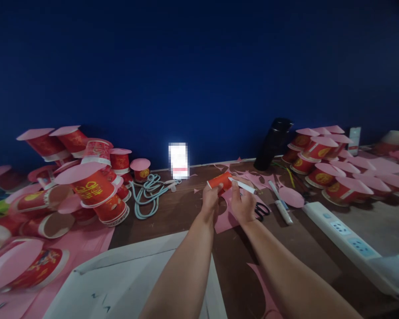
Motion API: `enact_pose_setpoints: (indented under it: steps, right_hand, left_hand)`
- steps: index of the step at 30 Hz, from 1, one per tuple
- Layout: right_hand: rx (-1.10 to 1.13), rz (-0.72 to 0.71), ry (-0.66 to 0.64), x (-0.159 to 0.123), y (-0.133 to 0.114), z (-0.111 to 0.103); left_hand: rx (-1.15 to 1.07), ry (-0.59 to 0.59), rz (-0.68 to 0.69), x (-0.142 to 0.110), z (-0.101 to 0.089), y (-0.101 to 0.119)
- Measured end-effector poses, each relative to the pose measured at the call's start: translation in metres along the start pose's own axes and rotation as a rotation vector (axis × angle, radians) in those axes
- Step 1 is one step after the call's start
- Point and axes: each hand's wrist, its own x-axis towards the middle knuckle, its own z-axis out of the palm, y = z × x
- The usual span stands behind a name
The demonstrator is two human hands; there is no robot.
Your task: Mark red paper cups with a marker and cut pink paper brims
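My left hand (pixel 211 198) is closed round a red paper cup (pixel 220 181), held on its side above the brown table (pixel 173 221). My right hand (pixel 243 203) grips a white pen-like stick (pixel 243 185) whose tip touches the cup. Under both hands lies a sheet of pink paper (pixel 224 219) with cut-outs. Black-handled scissors (pixel 262 210) lie just right of my right hand, and a white marker (pixel 283 212) lies beyond them.
Heaps of red cups capped with pink paper discs stand at left (pixel 89 186) and right (pixel 322 164). A pale cable (pixel 146 195), a lit phone (pixel 178 160), a black bottle (pixel 273 142), a white power strip (pixel 349 239) and a white tray (pixel 126 279) surround the hands.
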Motion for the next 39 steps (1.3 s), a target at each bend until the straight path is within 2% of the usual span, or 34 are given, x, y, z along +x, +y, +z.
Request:
enact_pose_setpoints:
  steps: [8,14,24,31,39]
  right_hand:
    - [-0.012,0.025,0.012,-0.0006,-0.0007,-0.0003]
    - [-0.003,0.040,0.030,-0.0018,-0.0025,-0.0023]
    - [-0.028,-0.005,-0.033,-0.0034,-0.0005,-0.0017]
    - [-0.038,-0.020,-0.006,-0.0011,-0.0016,-0.0020]
    - [0.021,-0.036,-0.002,-0.0004,-0.0071,-0.0067]
  left_hand:
    - [0.020,0.008,0.012,-0.0022,0.0016,0.0030]
    - [-0.103,0.025,-0.016,-0.0015,0.0024,0.0043]
    - [-0.080,-0.012,0.002,-0.0031,0.0027,0.0043]
    - [-0.044,0.017,-0.002,-0.0022,0.0019,0.0012]
    - [-0.309,0.036,-0.063,-0.0019,0.0007,0.0091]
